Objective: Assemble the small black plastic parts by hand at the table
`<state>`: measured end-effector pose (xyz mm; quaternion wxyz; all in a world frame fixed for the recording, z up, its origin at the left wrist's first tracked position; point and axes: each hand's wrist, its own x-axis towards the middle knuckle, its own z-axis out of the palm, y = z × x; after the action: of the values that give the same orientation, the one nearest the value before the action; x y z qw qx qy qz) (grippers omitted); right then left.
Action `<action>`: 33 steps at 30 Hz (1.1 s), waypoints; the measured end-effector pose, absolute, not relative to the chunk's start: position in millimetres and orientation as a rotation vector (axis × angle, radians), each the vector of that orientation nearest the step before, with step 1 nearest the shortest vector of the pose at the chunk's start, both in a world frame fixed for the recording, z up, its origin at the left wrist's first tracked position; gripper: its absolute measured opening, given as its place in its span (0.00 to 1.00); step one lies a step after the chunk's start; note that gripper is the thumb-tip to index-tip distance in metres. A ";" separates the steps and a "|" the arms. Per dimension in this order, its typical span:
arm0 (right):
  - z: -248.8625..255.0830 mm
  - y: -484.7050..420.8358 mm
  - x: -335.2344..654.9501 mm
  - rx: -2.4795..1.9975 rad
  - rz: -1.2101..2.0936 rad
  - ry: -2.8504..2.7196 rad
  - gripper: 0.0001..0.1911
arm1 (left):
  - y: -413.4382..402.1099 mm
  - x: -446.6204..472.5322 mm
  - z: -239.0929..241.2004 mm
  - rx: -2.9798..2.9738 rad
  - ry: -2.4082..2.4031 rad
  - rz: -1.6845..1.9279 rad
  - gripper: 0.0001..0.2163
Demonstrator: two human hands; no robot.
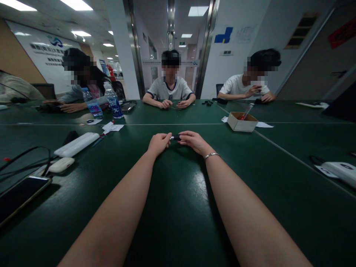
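over the green surface (172,222), my left hand (160,144) holds a small part (175,137) by its silver end, my right hand (194,142) by its black end, fingers closed on it; i should grip lightly, ends aligned.

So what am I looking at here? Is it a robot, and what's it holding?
There's no robot here, just a person with bare arms. The picture comes from a camera worn on that person's head, looking forward and down, so you see almost what they would see. The left hand and the right hand share a small black and silver thing, one at each end. It's too small to tell what it is. On the green table, a phone lies at the left, two bottles stand farther back, and a little open box sits to the right. Another person sits across the table.
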<state>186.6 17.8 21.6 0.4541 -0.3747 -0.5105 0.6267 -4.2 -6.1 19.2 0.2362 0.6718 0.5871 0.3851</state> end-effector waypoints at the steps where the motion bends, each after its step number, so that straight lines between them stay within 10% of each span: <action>1: 21.6 17.7 186.6 -0.922 1.547 -1.259 0.07 | -6.0 -4.2 19.0 1.846 1.599 1.062 0.23; 33: 27.8 13.2 184.7 -0.926 1.570 -1.190 0.08 | -0.6 0.9 16.1 1.596 1.244 1.296 0.08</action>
<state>184.7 13.2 27.8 0.4637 -0.3769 -0.4843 0.6390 0.9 -0.6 16.1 0.3609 0.6196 0.4827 0.5029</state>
